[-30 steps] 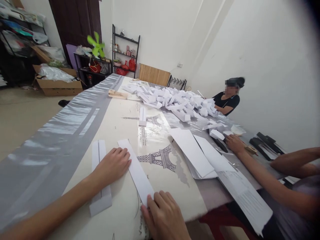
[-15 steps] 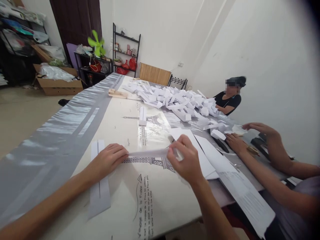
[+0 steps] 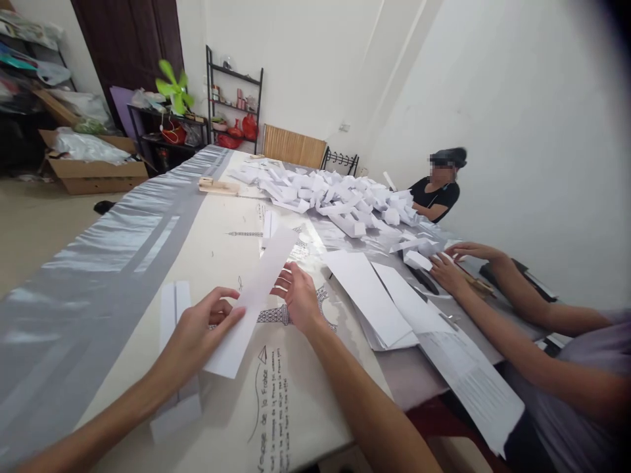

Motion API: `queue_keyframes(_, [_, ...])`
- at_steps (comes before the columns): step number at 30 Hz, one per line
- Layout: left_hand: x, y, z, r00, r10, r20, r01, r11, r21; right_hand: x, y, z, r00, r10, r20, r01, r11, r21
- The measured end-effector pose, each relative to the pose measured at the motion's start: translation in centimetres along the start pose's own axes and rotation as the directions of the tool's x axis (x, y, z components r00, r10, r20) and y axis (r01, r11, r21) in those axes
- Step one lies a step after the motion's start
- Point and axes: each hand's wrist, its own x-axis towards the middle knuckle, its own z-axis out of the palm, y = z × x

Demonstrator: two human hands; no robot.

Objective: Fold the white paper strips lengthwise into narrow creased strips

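A long white paper strip [image 3: 256,295] stands tilted above the printed table cover. My left hand [image 3: 210,328] pinches its left edge, thumb on the front and fingers curled behind. Close to the strip's right edge is my right hand [image 3: 300,299], its fingers apart and slightly bent; whether the fingertips touch the paper is unclear. Beneath my left forearm lies a folded paper piece [image 3: 175,309] with a line down its middle. Another small folded paper [image 3: 269,223] lies beyond the strip, partly covered by it.
White sheets [image 3: 365,295] are stacked to the right. A large heap of folded papers [image 3: 340,197] covers the far table, near a wooden block [image 3: 217,187]. At right, a co-worker's hands [image 3: 451,272] handle papers beside a black stapler-like tool [image 3: 424,279]. Another person [image 3: 438,190] sits farther back.
The strip was low and level between both hands; now it is raised and slanted in my left hand. My right hand has moved left and its fingers have opened.
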Motion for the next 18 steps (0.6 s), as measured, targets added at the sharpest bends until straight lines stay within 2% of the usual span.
queue_keyframes(3, [-0.5, 0.0, 0.4, 0.998, -0.041, 0.048, 0.042, 0.999, -0.002, -0.3, 0.2, -0.3, 1.0, 0.023, 0.02, -0.021, 0.996, -0.09])
queue_keyframes(6, [-0.8, -0.1, 0.7, 0.994, -0.026, 0.109, 0.022, 0.999, 0.031, -0.6, 0.8, -0.4, 1.0, 0.026, 0.018, -0.021, 0.97, -0.241])
queue_keyframes(9, [-0.7, -0.9, 0.8, 0.991, 0.029, 0.128, -0.056, 0.975, 0.217, -0.8, 1.1, -0.4, 0.998, 0.003, 0.056, 0.021, 0.904, -0.426])
queue_keyframes(11, [-0.3, -2.1, 0.7, 0.988, 0.127, 0.092, -0.153, 0.906, 0.394, -1.0, 0.9, -0.4, 0.989, -0.005, 0.149, 0.085, 0.843, -0.532])
queue_keyframes(12, [0.0, -2.8, 0.7, 0.975, 0.213, 0.063, -0.217, 0.854, 0.472, -1.2, 0.8, -0.3, 0.979, -0.006, 0.204, 0.124, 0.81, -0.573])
queue_keyframes(14, [0.6, -4.2, 0.8, 0.921, 0.386, 0.054, -0.345, 0.741, 0.576, -1.6, 0.5, 0.0, 0.955, -0.006, 0.296, 0.202, 0.744, -0.637])
queue_keyframes(16, [1.0, -5.5, 0.9, 0.894, 0.441, 0.079, -0.391, 0.681, 0.619, -2.0, 0.3, 0.3, 0.937, -0.009, 0.348, 0.261, 0.679, -0.686])
queue_keyframes(18, [1.2, -6.4, 1.1, 0.888, 0.448, 0.107, -0.409, 0.659, 0.631, -2.4, 0.2, 0.5, 0.93, -0.018, 0.368, 0.298, 0.623, -0.723])
